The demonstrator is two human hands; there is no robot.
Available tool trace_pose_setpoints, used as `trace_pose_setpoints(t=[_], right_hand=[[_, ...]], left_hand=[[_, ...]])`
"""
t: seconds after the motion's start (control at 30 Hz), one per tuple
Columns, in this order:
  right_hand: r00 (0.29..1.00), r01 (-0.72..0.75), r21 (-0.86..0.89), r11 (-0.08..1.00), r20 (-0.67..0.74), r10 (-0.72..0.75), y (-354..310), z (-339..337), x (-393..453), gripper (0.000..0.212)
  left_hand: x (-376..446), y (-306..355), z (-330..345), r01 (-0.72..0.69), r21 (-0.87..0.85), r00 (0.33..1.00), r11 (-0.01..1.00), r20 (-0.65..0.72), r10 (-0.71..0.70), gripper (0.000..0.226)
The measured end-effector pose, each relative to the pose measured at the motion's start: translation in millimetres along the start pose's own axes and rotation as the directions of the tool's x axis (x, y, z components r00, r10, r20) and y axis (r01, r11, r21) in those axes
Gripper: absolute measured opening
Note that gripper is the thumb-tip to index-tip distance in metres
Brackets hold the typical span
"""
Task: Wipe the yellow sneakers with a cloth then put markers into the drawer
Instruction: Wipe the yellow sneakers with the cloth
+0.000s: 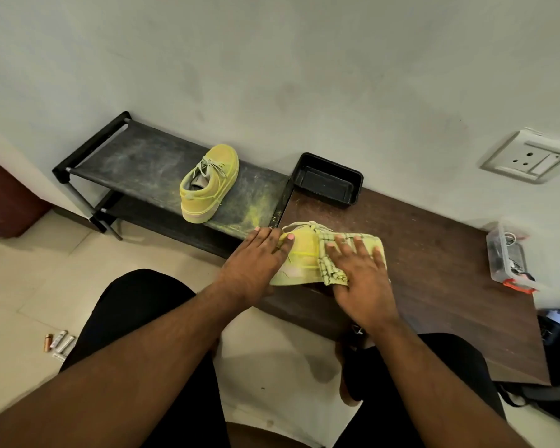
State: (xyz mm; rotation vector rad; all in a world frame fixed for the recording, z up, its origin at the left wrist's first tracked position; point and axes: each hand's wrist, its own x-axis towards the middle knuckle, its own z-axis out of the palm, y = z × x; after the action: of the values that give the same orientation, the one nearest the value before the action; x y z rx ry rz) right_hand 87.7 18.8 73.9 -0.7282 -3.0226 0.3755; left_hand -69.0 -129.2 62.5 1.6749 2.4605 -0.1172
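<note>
One yellow sneaker (299, 253) lies on the near left part of the brown counter (434, 253), just at the edge where the counter meets the black shoe rack (136, 160). The left hand (256, 257) grips the sneaker's heel end, thumb curled over the collar and the fingers wrapped round the far side, so the shoe sits directly to the right of that hand and between the two hands. The right hand (359, 279) lies flat with its fingers spread and straight, pressing a yellow-green checked cloth (333, 270) down onto the toe half of the sneaker; the cloth covers the front of the shoe, and a corner of it hangs out beside the heel of the palm. The laces show just beyond the fingertips of both hands. The second yellow sneaker (209, 182) stands upright on the top shelf of the rack, well apart from both hands, heel toward the camera. A black tray (356, 185) rests at the counter's far edge by the wall, and a clear plastic box (508, 257) with an orange latch sits at the right end. On the tiled floor to the left lie several small cylindrical items (59, 342), too small to identify. A wall socket (527, 156) is mounted at the upper right.
</note>
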Motion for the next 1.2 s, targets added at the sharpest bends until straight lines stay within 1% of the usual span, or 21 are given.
trace_pose_setpoints(t=[0.07, 0.1, 0.13, 0.17, 0.23, 0.3, 0.33, 0.37, 0.4, 0.47, 0.53, 0.57, 0.63, 0.7, 0.73, 0.8, 0.87, 0.93, 1.0, 1.13, 1.2], right_hand=[[0.966, 0.251, -0.040, 0.967, 0.076, -0.248, -8, 7, -4, 0.067], [0.939, 0.337, -0.075, 0.938, 0.096, -0.330, -10, 10, -5, 0.067], [0.935, 0.351, -0.103, 0.931, 0.095, -0.342, -10, 11, -4, 0.067], [0.950, 0.311, -0.118, 0.943, 0.076, -0.304, -6, 9, -3, 0.068], [0.996, 0.084, -0.101, 0.991, 0.043, -0.080, 8, 4, -1, 0.070], [0.987, -0.163, -0.038, 0.986, -0.018, 0.163, 19, -4, 0, 0.071], [0.977, -0.211, -0.007, 0.977, -0.040, 0.211, 18, -6, 1, 0.071], [0.982, -0.182, -0.002, 0.983, -0.047, 0.182, 14, -4, 1, 0.071], [0.996, -0.086, -0.008, 0.996, -0.036, 0.086, 7, -2, 0, 0.072], [0.982, 0.186, -0.046, 0.982, 0.029, -0.185, -8, 6, -4, 0.073], [0.956, 0.287, -0.091, 0.954, 0.083, -0.280, -11, 8, -5, 0.072], [0.969, 0.244, -0.085, 0.966, 0.065, -0.239, -6, 8, -4, 0.070], [1.000, 0.002, 0.005, 1.000, -0.018, -0.002, 9, 3, -1, 0.066], [0.963, -0.252, 0.078, 0.965, -0.079, 0.258, 20, -3, 1, 0.061], [0.948, -0.298, 0.078, 0.951, -0.094, 0.305, 19, -4, 2, 0.060], [0.971, -0.225, 0.041, 0.974, -0.070, 0.227, 6, -3, 4, 0.061], [1.000, -0.008, -0.008, 1.000, -0.016, 0.008, -15, 3, 4, 0.064], [0.995, 0.104, -0.064, 0.992, 0.015, -0.104, -27, 5, 4, 0.064], [0.999, 0.041, -0.065, 0.997, 0.006, -0.041, -20, 2, 7, 0.062], [0.955, -0.280, 0.004, 0.960, -0.104, 0.279, 10, -10, 5, 0.054], [0.956, -0.274, 0.012, 0.962, -0.102, 0.274, 10, -11, 6, 0.054]], left_hand=[[2, 3, 2, 0.004, -0.009, 1.000, 1.000, -0.020, -0.004, 0.095], [2, 3, 2, 0.006, -0.012, 1.000, 1.000, -0.025, -0.007, 0.094], [2, 2, 2, 0.008, -0.017, 1.000, 1.000, -0.020, -0.008, 0.094], [1, 2, 2, 0.009, -0.020, 1.000, 1.000, -0.010, -0.010, 0.095], [0, 2, 0, 0.008, -0.012, 1.000, 1.000, -0.001, -0.008, 0.096], [0, 3, -1, -0.001, 0.003, 1.000, 1.000, -0.013, 0.001, 0.097], [0, 3, -1, -0.005, 0.011, 1.000, 1.000, -0.015, 0.005, 0.097], [0, 3, -1, -0.005, 0.023, 1.000, 1.000, -0.014, 0.006, 0.098], [1, 4, -1, -0.004, 0.032, 1.000, 0.999, -0.013, 0.005, 0.098], [2, 4, 0, 0.005, 0.037, 1.000, 0.999, -0.006, -0.005, 0.097], [1, 3, 1, 0.015, 0.023, 1.000, 1.000, 0.002, -0.015, 0.096], [1, 2, 1, 0.014, 0.015, 1.000, 1.000, 0.000, -0.014, 0.096], [0, 2, 2, 0.008, 0.015, 1.000, 1.000, -0.027, -0.008, 0.097], [-1, 2, 2, -0.003, 0.010, 0.999, 1.000, -0.047, 0.004, 0.096], [-2, 3, 3, -0.012, 0.007, 0.998, 1.000, -0.060, 0.012, 0.095], [-3, 5, 4, -0.042, 0.026, 0.992, 0.999, -0.121, 0.045, 0.097], [-3, 5, 7, -0.053, 0.075, 0.983, 0.996, -0.173, 0.065, 0.103], [0, 4, 11, -0.072, 0.079, 0.972, 0.994, -0.217, 0.087, 0.106], [1, 2, 12, -0.098, 0.077, 0.962, 0.992, -0.250, 0.114, 0.106], [1, 2, 9, -0.113, 0.080, 0.952, 0.990, -0.278, 0.131, 0.109], [0, 4, 10, -0.116, 0.079, 0.951, 0.990, -0.280, 0.134, 0.109]])
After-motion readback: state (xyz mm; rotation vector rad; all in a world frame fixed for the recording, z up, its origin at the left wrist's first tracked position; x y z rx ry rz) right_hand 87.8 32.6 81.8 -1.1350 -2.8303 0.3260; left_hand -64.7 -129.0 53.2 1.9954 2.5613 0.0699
